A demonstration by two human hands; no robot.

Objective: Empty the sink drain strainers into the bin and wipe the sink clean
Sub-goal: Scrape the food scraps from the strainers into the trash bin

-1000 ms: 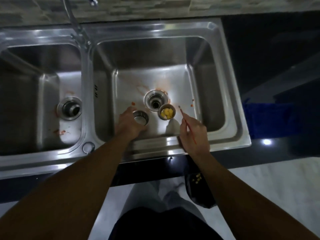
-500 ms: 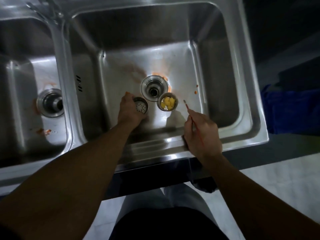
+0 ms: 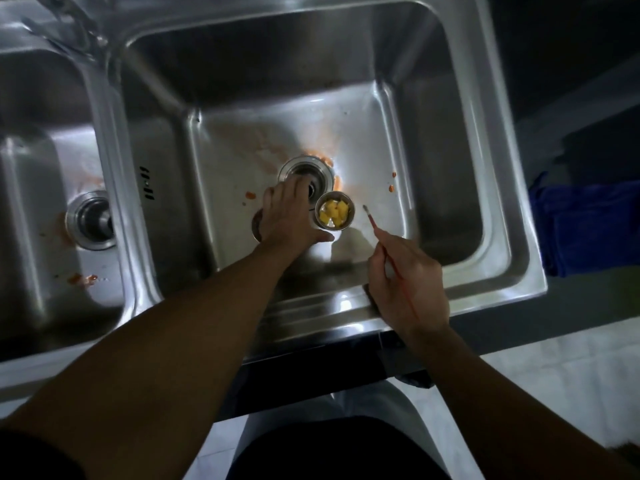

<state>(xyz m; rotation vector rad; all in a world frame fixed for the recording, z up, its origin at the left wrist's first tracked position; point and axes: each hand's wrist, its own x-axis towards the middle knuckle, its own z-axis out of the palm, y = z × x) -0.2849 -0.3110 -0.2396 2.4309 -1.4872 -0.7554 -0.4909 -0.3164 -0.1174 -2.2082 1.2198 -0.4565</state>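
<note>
Two strainers lie just beside the right-basin drain [image 3: 301, 168]: the full strainer [image 3: 334, 214], holding yellow scraps, at its near right, and the empty strainer [image 3: 255, 226] at its near left, mostly hidden under your left hand [image 3: 291, 213]. That hand stretches across the drain, fingers straight, grasping nothing. Your right hand [image 3: 408, 282], nearer you than the drain, pinches a thin red stick [image 3: 375, 228]. Orange smears [image 3: 337, 183] edge the drain.

Probably a home kitchen, though dimly lit: a stainless double-bowl sink [image 3: 346, 306] set in a dark countertop [image 3: 588, 299], a faucet [image 3: 79, 26] at its far-left corner, food-smeared drains [image 3: 91, 220], a blue cloth [image 3: 588, 223] on the counter's right side, and pale floor tiles [image 3: 554, 358] below.
</note>
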